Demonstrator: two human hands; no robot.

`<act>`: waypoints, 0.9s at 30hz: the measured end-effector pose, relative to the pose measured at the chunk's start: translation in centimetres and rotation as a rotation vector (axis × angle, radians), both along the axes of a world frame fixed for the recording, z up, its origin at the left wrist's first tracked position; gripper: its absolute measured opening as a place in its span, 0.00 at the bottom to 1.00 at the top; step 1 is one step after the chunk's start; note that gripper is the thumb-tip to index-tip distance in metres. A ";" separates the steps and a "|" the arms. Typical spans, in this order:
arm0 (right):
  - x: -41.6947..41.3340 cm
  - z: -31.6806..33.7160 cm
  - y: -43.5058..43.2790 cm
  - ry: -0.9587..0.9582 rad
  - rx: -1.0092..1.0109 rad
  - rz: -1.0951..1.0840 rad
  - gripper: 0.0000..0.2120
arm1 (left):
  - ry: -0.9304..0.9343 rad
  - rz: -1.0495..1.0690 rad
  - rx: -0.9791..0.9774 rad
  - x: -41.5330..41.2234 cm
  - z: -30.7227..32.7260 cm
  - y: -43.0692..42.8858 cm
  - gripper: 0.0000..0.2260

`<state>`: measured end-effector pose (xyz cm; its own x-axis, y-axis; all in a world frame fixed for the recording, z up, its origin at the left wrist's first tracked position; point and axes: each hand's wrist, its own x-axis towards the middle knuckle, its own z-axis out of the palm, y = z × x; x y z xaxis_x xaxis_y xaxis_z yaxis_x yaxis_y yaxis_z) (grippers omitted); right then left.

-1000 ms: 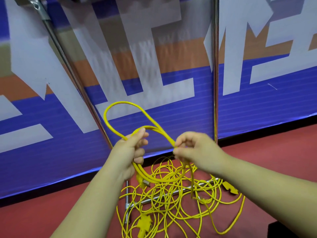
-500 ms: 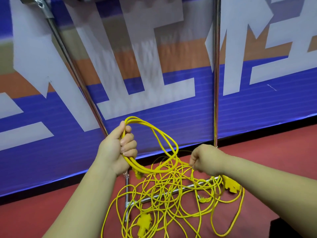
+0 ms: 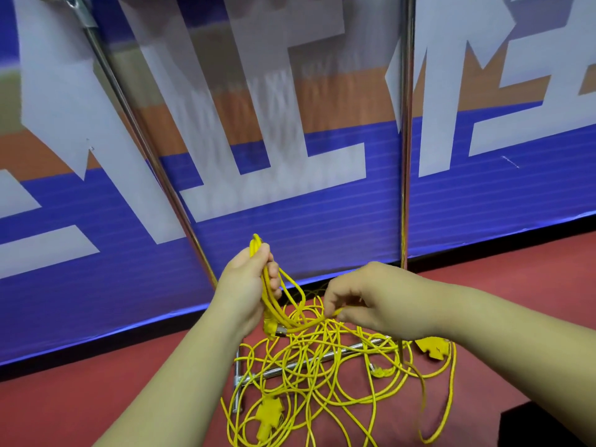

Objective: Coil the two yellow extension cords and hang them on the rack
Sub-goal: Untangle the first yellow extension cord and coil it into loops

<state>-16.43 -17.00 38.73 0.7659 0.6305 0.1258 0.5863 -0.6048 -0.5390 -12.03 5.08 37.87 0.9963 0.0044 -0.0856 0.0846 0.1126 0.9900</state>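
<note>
The yellow extension cords (image 3: 322, 385) are lying in a loose tangle on the red floor (image 3: 80, 404), draping over the rack's base bar (image 3: 277, 371). A few gathered loops (image 3: 269, 301) are hanging from the left hand (image 3: 245, 285), whose fingers are curling round them. The right hand (image 3: 367, 301) is pinching one strand just beside. The cord is looking light, limp and quick to snag, so feeding single strands in close to the coil seems wisest.
</note>
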 end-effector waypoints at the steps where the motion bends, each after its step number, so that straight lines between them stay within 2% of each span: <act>1: 0.0 0.0 0.0 -0.045 0.046 -0.008 0.07 | 0.005 -0.012 0.049 -0.2 -0.1 -0.4 0.11; 6: 0.5 0.2 -0.1 -0.236 0.209 -0.066 0.05 | 0.080 -0.208 0.132 -1.7 -0.4 -2.5 0.10; 10: 1.0 0.3 -0.7 -0.254 0.324 -0.177 0.09 | 0.113 -0.375 0.242 -2.3 -0.6 -3.5 0.11; 15: 2.1 0.7 -2.2 0.066 0.468 -0.271 0.16 | 0.136 -0.508 0.171 -2.9 -0.1 -4.1 0.09; 20: 2.4 -0.1 -3.9 0.578 0.608 -0.143 0.15 | 0.052 -0.256 0.117 -1.8 1.8 -3.3 0.11; 24: 2.5 -0.7 -4.7 0.689 0.594 -0.063 0.13 | 0.014 -0.093 -0.060 -0.3 3.1 -0.4 0.13; 27: 2.5 -1.4 -4.7 0.702 0.475 -0.075 0.11 | 0.031 -0.076 -0.126 0.1 3.3 1.0 0.14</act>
<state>-13.91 -21.69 37.32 0.8031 0.5752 -0.1554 -0.0114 -0.2459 -0.9692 -11.94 6.10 41.14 0.9902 -0.0832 -0.1118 0.1281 0.2277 0.9653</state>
